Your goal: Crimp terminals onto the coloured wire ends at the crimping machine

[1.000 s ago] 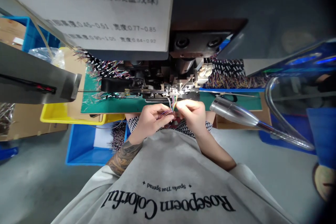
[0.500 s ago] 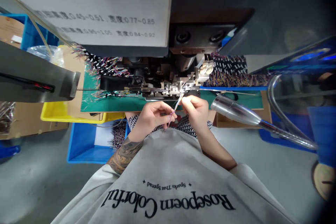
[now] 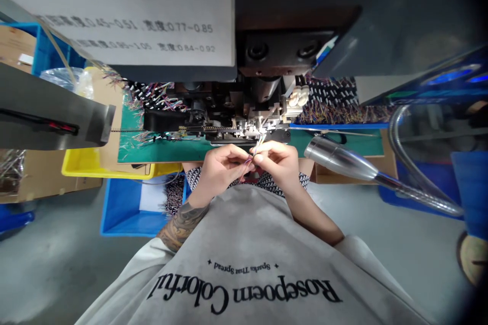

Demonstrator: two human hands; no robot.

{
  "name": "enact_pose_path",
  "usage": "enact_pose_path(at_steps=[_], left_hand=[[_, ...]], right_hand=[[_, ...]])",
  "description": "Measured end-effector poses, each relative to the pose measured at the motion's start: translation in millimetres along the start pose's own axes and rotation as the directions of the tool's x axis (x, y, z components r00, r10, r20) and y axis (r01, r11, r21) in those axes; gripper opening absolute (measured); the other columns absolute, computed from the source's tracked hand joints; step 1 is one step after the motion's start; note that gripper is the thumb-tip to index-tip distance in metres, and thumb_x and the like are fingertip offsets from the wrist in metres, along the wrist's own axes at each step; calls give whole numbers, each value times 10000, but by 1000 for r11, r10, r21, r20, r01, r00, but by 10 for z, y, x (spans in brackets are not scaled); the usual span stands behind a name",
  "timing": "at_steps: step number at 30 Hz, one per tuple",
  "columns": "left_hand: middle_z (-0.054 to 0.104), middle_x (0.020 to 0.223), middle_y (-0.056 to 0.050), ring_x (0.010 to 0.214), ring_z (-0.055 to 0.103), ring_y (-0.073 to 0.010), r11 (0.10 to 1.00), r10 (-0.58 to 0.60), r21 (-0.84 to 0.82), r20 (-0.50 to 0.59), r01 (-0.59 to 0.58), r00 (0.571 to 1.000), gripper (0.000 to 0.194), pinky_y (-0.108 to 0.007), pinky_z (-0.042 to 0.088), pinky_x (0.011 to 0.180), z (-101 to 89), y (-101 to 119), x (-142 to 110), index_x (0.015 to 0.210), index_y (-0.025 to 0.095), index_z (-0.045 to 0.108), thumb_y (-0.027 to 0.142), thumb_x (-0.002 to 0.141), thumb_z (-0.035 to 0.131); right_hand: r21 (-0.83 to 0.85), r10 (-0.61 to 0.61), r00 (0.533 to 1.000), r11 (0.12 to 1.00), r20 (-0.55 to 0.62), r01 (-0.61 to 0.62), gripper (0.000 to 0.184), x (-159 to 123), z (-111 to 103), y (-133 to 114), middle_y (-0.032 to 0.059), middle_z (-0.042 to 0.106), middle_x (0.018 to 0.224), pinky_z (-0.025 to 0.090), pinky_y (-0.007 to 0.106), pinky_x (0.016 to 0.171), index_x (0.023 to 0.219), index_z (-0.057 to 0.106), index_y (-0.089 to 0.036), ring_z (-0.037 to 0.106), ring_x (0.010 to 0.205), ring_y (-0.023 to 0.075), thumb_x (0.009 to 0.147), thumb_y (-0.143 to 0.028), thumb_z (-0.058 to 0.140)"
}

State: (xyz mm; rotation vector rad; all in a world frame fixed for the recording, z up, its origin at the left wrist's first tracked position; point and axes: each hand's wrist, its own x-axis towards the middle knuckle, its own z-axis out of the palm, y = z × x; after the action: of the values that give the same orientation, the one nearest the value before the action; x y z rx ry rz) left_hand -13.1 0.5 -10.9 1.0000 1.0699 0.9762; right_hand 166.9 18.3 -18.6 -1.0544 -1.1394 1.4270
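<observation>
My left hand and my right hand meet in front of the crimping machine. Both pinch a thin bundle of coloured wires between fingertips. The wire ends point up toward the machine's metal jaw. My left hand grips the lower part of the bundle, my right hand the upper part just below the jaw. Both hands are closed on the wires.
A green mat lies under the machine. Wire bundles are piled at left and more wire bundles at right. A metal lamp head on a flexible arm sits right of my hands. A yellow tray and a blue bin stand at left.
The fanned wires have been gathered into a tight bundle. My hands have drawn closer together, and the bundle's tip has stayed just under the machine's jaw.
</observation>
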Motion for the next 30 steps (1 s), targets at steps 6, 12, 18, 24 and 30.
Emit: enact_pose_path(at_steps=[6,12,18,24,30], left_hand=[[801,828,-27,662,773,-165,1000,-8,-10,21,8,1000,227,-236,647,515,-22,-69,2,888,189,746,312,821,925],[837,940,-77,877,831,-226,999,-38,-2,170,39,985,284,-300,711,714,-34,-58,30,965,182,742,256,779,943],[832,991,-99,732,786,-166,997,-57,52,187,48,981,205,-231,667,578,-80,-58,78,993,157,785,212,811,864],[792,782,-46,609,732,-141,999,-35,6,20,35,999,168,-232,662,541,9,44,166,878,143,802,266,790,875],[822,823,-40,706,785,-179,1000,-9,14,-125,10,992,151,-302,708,680,78,21,227,847,166,824,282,769,883]], right_hand=[[8,51,997,999,50,-52,162,5,-19,11,-33,665,574,441,242,471,761,783,-231,554,488,101,798,-363,870],[-40,24,997,999,-79,-27,163,46,-43,62,-23,675,633,479,262,526,776,782,-228,554,550,109,830,-372,836],[-111,-32,993,994,-112,19,159,132,-23,2,8,735,722,561,296,596,797,789,-219,630,633,141,829,-373,813],[-232,-127,983,968,-134,93,142,130,67,-95,-6,710,684,510,277,551,809,800,-208,589,592,122,875,-333,789],[-233,-146,975,967,-169,105,132,144,125,5,1,753,745,562,292,622,860,830,-232,646,664,139,889,-347,772]])
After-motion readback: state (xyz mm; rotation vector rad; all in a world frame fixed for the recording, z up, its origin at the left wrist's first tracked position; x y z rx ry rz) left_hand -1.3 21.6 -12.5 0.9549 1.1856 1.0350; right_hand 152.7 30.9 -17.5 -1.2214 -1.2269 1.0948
